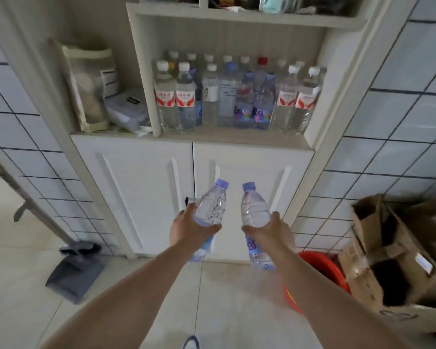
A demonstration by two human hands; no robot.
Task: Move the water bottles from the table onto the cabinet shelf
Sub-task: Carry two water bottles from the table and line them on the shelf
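left hand (186, 229) grips left bottle (209, 210) | right hand (269, 233) grips right bottle (253, 212) | lower centre, below shelf (237, 141) of bottles

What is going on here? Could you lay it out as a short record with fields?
Setting: a person stands facing a white cabinet with closed lower doors.
Left hand: grips a purple-capped bottle, held tilted in front of the doors.
Right hand: grips a second purple-capped bottle, also tilted.
Shelf: already crowded with standing water bottles; one has a red cap.
Left of shelf: a bag and a plastic box.
Floor: a dustpan at left, cardboard boxes and a red basin at right.
Progress: neither held bottle is on the shelf yet.
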